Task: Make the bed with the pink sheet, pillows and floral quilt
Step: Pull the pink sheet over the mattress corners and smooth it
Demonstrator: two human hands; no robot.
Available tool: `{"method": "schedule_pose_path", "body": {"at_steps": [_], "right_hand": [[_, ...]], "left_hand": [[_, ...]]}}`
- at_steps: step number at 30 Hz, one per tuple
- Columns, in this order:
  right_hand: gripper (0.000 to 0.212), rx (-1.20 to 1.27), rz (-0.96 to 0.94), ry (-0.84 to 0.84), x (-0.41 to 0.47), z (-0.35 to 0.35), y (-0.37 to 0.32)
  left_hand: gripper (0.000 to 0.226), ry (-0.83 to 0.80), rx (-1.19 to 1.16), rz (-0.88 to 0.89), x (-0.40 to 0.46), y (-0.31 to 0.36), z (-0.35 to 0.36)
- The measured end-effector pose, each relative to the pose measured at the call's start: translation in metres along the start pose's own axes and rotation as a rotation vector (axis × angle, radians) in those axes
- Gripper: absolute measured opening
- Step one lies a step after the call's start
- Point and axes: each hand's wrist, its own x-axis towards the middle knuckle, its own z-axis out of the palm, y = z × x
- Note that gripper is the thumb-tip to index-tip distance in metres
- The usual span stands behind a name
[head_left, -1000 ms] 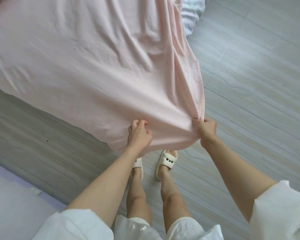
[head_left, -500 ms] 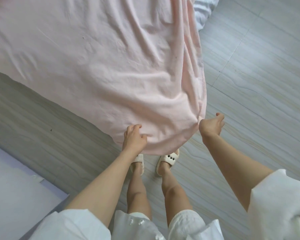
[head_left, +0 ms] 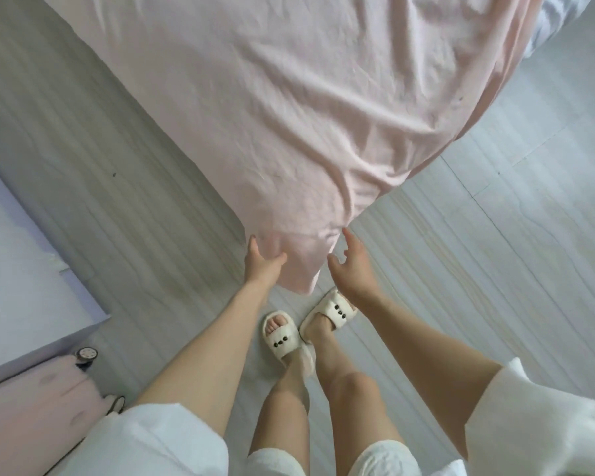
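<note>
We are cupping the hanging corner of the pink sheet [head_left: 289, 132] with our left hand [head_left: 263, 266], fingers spread against the cloth; our right hand [head_left: 349, 269] is hovering beside it, fingers loose, holding nothing. The sheet is draping over the bed corner, so we should be tucking evenly, smoothing wrinkles outward.

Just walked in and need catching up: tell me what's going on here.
A person is making a bed, standing at its corner in white slippers. The pink sheet is spread over the bed, wrinkled, its corner hanging toward the floor. The left hand touches that hanging corner with the thumb pressed to the cloth. The right hand is open beside it, one fingertip near the edge.
</note>
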Motion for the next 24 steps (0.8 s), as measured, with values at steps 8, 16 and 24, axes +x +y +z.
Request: {"method": "schedule_pose_path", "body": {"at_steps": [8, 16, 24], "right_hand": [[0.058, -0.383, -0.07, -0.336, 0.007, 0.019, -0.002], [0.047, -0.347, 0.115, -0.177, -0.039, -0.003, -0.016], [0.042, -0.213, 0.025, -0.067, -0.086, -0.057, -0.091]], "left_hand": [[0.025, 0.096, 0.342, 0.181, 0.018, -0.005, -0.006], [0.033, -0.096, 0.591, 0.138, -0.024, -0.009, -0.049], [0.039, -0.014, 0.59, 0.327, -0.09, 0.075, -0.076]]}}
